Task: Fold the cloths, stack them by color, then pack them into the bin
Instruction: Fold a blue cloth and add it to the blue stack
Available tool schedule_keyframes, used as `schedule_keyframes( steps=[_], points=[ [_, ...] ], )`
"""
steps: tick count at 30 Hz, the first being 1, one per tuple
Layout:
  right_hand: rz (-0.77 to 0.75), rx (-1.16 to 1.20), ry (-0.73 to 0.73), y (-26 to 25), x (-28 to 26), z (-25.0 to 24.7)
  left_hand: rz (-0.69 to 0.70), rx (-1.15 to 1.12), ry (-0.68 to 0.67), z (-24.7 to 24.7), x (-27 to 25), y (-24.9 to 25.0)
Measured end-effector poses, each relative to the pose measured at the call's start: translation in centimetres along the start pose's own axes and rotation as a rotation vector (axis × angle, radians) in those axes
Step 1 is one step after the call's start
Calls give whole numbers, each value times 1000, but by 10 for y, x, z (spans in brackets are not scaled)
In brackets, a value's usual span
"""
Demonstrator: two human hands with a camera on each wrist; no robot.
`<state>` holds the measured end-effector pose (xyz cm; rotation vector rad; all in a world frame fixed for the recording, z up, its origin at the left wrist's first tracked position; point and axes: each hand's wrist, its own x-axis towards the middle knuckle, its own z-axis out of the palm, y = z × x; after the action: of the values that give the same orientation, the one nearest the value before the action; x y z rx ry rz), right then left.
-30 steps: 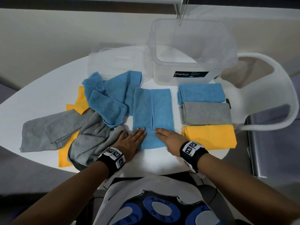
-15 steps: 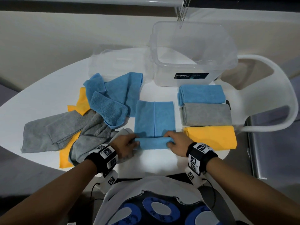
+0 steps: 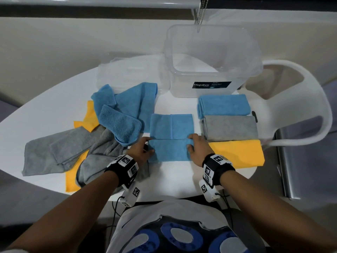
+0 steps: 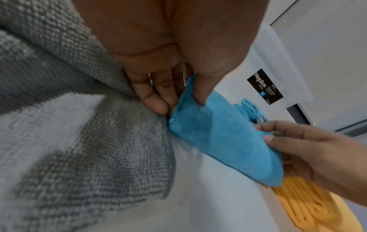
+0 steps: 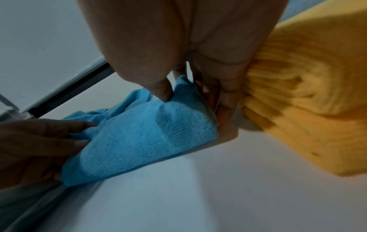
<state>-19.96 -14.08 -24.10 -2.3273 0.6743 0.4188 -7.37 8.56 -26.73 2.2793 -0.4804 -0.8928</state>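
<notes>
- While the near edge of the blue cloth (image 3: 171,137) is being turned over at frame centre, the left hand (image 3: 139,152) and right hand (image 3: 197,148) each pinch a corner of it between thumb and fingers (image 4: 200,95).
- Done, judging by the layout: three folded stacks at centre right on the surface (image 3: 175,179), namely blue stack (image 3: 225,105), grey stack (image 3: 230,127) and yellow stack (image 3: 238,152).
- Left: this fold is unfinished; loose blue cloths (image 3: 127,106), grey cloths (image 3: 60,152) and a yellow cloth (image 3: 73,179) lie heaped at centre left.
- The bin (image 3: 211,61), upper centre, holds no cloth yet; packing appears not to have begun.
</notes>
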Motion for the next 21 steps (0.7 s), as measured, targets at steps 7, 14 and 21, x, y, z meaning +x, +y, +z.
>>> schedule_keyframes(
  steps=[7, 14, 21],
  points=[
    [-426, -448, 39, -8, -17, 13, 5, 90, 46, 3, 5, 5],
    [-402, -550, -140, 3, -20, 23, 144, 404, 120, 7, -1, 10],
    [-349, -582, -144, -2, -19, 28, 419, 861, -33, 36, -16, 8]
  ],
)
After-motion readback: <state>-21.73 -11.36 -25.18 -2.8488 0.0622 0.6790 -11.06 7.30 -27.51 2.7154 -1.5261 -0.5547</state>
